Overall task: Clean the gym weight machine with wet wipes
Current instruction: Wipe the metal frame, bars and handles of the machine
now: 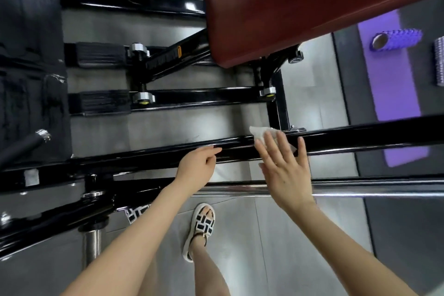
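Reaching forward and down, the right hand (286, 168) lies palm-down with its fingers straight and spread wide, pressing a white wet wipe (260, 133) flat onto the top of the black frame bar (360, 138) of the weight machine. The left hand (197, 166) sits just beside it on the same bar, fingers loosely curled and holding nothing, the fingertips touching the bar's near edge. The wipe is crumpled, and one corner sticks out beyond the fingertips over the bar's far side. The bar is glossy, showing bright streaks of reflected light, and runs across the view, rising slightly toward the right. Near the wrists a chrome rail (372, 191) runs below the bar. Beyond the bar a dark red padded bench (312, 2) overhangs more black tubing, with grey floor (168, 127) showing between the members. A purple mat (389, 84) with a ridged foam roller (396, 38) lies far right, and a sandalled foot (203, 223) stands below the rail.
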A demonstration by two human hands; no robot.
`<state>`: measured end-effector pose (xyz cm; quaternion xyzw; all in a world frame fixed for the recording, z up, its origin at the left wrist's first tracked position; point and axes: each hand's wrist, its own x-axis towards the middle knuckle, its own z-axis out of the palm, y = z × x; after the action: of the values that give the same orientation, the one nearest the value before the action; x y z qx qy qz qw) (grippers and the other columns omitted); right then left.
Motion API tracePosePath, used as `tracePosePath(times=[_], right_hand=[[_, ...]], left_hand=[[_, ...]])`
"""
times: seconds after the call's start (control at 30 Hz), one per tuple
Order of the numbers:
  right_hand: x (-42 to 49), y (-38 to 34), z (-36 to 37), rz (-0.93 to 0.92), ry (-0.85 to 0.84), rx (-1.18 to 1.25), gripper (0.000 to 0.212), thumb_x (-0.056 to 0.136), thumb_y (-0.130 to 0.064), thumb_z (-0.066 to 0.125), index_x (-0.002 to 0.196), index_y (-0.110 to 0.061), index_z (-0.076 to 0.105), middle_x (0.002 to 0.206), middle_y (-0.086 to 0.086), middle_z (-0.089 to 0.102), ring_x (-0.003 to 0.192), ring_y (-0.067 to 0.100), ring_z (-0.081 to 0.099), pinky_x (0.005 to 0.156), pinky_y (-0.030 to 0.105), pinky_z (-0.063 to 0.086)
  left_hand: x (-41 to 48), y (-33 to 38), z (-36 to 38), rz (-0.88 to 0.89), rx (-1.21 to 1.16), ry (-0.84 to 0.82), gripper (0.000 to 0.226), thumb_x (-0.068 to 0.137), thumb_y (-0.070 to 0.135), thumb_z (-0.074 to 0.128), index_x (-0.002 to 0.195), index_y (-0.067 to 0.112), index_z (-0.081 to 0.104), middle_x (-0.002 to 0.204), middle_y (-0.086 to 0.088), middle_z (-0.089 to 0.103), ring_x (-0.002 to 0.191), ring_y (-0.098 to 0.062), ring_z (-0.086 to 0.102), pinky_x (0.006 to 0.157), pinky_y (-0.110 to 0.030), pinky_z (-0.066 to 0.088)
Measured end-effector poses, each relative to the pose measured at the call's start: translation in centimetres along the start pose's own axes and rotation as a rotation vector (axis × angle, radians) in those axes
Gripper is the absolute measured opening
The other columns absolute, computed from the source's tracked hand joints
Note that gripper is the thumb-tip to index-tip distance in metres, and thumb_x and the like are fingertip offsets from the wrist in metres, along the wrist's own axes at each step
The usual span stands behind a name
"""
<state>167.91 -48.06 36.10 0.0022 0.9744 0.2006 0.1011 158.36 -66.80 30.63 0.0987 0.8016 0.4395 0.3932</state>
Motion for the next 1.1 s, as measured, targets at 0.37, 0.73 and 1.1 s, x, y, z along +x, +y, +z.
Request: tracePosePath(times=[0.37, 0.73, 1.1], right_hand=[[-0.6, 7.2, -3.8, 0.858, 0.327, 0.268, 0.052, 0.098, -0.027, 0.034, 0.146, -0.009, 0.028, 0.154, 0.014, 0.020, 0.144, 0.023, 0.010, 0.116, 0.047, 0.002], [1.6, 9.3, -6.2, 1.270, 0.662, 0.846, 0.057, 0.098, -0.023, 0.024, 0.146, -0.005, 0.000, 0.155, 0.014, -0.003, 0.145, 0.027, 0.001, 0.115, 0.048, 0.023], [0.2, 18.3, -10.1, 1.351, 1.037, 1.449, 0.060, 0.100, -0.032, 0.028, 0.147, -0.029, -0.009, 0.154, -0.021, -0.004, 0.141, -0.004, 0.001, 0.119, 0.035, 0.011]], left_hand=[[-0.2, 13.0, 4.0, 0.209, 0.104, -0.102, 0.036, 0.098, 0.017, 0.042, 0.131, 0.028, 0.052, 0.139, 0.008, 0.048, 0.131, -0.007, 0.039, 0.105, -0.016, 0.025], [1.6, 22.0, 7.9, 0.411, 0.066, -0.193, 0.036, 0.095, 0.018, 0.052, 0.130, 0.023, 0.054, 0.127, 0.011, 0.057, 0.120, -0.002, 0.048, 0.103, -0.020, 0.036], [1.9, 28.2, 9.7, 0.521, 0.044, -0.289, 0.041, 0.093, 0.018, 0.055, 0.133, 0.027, 0.050, 0.128, 0.008, 0.058, 0.120, -0.006, 0.052, 0.105, -0.029, 0.041]])
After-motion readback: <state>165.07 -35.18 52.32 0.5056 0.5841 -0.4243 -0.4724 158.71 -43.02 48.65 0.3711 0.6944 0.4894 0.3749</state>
